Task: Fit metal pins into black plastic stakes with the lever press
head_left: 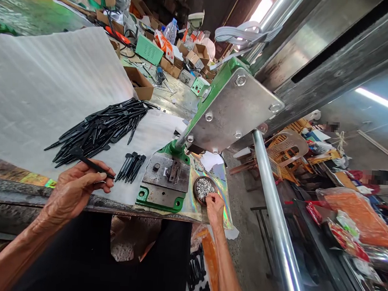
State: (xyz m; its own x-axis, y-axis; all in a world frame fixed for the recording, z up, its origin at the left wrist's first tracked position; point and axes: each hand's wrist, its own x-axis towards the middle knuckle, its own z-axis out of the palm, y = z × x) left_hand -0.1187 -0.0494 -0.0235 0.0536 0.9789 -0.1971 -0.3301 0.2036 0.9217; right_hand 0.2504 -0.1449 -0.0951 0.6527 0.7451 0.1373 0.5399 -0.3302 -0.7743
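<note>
My left hand holds one black pointed plastic piece between thumb and fingers, just in front of a large pile of similar black pieces on white sheeting. A small row of the same pieces lies between that hand and the green-based press. Right of the press sits a round brown dish of small silvery metal parts. The fingertips of my right hand are pinched together at the dish's near edge; whatever is between them is too small to make out.
The press's green and steel head overhangs the base. A shiny metal bar slants down on the right. Behind stand an open cardboard box, a green case and clutter. More black pieces lie below the table edge.
</note>
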